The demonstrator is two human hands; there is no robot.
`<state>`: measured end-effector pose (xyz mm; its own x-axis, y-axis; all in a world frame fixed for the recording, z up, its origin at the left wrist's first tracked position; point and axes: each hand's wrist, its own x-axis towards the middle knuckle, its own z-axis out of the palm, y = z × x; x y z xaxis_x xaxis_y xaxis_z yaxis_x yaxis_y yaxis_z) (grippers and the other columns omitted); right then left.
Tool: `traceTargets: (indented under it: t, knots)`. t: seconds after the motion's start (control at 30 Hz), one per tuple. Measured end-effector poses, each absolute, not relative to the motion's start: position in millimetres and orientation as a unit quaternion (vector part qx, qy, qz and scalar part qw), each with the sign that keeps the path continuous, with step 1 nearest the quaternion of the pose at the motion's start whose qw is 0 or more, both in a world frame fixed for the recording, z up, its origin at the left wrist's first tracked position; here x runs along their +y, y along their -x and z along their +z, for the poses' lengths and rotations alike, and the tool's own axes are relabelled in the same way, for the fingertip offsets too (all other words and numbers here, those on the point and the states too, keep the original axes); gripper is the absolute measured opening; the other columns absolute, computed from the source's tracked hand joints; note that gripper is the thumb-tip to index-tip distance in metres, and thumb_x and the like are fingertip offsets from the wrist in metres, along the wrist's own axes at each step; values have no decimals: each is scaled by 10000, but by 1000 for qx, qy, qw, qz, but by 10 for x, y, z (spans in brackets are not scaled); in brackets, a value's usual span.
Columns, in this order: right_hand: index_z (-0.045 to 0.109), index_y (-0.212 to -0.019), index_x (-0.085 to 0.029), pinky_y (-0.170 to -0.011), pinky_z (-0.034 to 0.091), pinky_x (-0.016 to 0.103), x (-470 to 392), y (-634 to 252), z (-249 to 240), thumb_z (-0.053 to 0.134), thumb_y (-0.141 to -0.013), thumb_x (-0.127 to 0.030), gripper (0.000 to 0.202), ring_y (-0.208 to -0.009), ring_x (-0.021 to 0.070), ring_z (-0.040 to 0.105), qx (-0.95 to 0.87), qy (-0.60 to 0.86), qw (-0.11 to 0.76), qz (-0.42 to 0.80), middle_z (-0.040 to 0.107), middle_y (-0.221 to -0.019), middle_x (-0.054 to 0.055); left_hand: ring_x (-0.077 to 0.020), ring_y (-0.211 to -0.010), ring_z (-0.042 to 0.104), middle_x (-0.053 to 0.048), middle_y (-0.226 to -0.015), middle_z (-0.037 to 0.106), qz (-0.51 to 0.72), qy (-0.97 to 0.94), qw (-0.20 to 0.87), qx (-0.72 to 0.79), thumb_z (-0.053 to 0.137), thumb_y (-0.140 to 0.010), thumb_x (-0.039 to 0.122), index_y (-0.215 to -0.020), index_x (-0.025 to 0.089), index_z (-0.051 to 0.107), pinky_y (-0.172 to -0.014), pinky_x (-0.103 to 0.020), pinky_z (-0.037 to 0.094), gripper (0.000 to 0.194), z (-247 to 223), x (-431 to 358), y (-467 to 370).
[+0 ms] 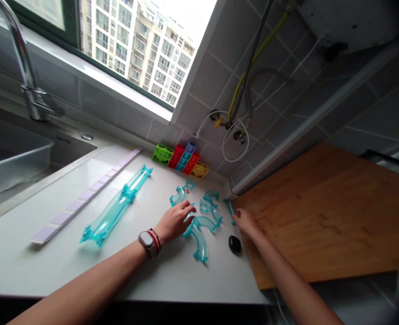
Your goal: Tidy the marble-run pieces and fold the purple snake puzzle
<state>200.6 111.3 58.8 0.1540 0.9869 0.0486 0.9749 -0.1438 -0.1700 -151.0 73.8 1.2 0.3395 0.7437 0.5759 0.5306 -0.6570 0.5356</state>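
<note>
Over a cluster of translucent teal curved track pieces (201,246), my left hand (175,221) is held with its fingers bent and apart, nothing visible in them. It wears a watch and a red bracelet. My right hand (247,223) has its fingertips closed on the near end of a short teal track piece (230,208) beside the wooden board. More curved pieces lie between the hands, among them one bent track (216,212) and a small ring-like part (204,206). Left of my left hand lies a long joined straight teal track (109,216).
A pale purple strip (73,205) lies near the sink (73,146). Red, blue and yellow blocks and a green block (162,154) stand against the wall. A black rounded object (234,244) sits near the wooden board (307,216). Cables and pipes hang above.
</note>
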Motion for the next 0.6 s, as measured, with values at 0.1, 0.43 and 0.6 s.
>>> traceTargets:
  t: [0.1, 0.43, 0.6]
  knots:
    - [642, -1281, -190, -945, 584, 465, 1284, -2002, 486, 654, -1011, -349, 313, -1115, 252, 675, -629, 776, 25, 29, 652, -1319, 102, -208, -933, 688, -66, -1083, 664, 410, -811, 131, 395, 579, -982, 235, -1049, 233, 663, -791, -323, 575, 108, -9, 743, 1515]
    - [643, -1275, -183, -926, 592, 454, 1336, -1901, 323, 663, -1006, -344, 314, -1095, 248, 682, -578, 814, 2, 55, 659, -1300, 102, -261, -1085, 672, -95, -1265, 630, 364, -823, 147, 410, 711, -901, 471, -1150, 266, 717, -957, -396, 559, 322, -57, 713, 1524]
    - [663, -1214, -171, -880, 603, 422, 1180, -1860, 416, 667, -1005, -348, 274, -1027, 225, 698, -571, 810, 103, 87, 689, -1221, 86, -293, -1066, 670, -121, -1246, 638, 336, -822, 153, 433, 759, -843, 449, -1085, 233, 741, -918, -430, 564, 325, -39, 684, 1530]
